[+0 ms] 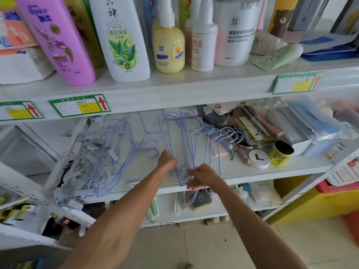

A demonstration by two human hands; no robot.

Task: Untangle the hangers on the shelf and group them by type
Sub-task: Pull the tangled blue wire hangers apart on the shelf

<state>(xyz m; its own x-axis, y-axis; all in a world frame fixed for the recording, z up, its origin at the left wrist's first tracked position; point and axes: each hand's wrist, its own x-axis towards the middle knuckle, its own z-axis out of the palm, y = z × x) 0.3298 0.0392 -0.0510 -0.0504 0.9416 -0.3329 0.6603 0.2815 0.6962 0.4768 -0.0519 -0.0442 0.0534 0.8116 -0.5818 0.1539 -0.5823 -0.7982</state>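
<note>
Pale lilac wire hangers [182,136] lie spread over the white middle shelf [291,166], hooks pointing to the back and right. My left hand [166,160] grips the wires of one bunch near the shelf's front. My right hand [202,176] holds the lower bars of another bunch [213,144] at the front edge. On the left lies a tangle of grey clip hangers [85,160] mixed with more lilac wire hangers [114,144].
Combs, brushes, a yellow jar [280,154] and a white round lid [259,159] crowd the shelf's right side. Lotion and shampoo bottles [124,39] stand on the shelf above. A lower shelf [213,206] holds small goods. Tiled floor lies below.
</note>
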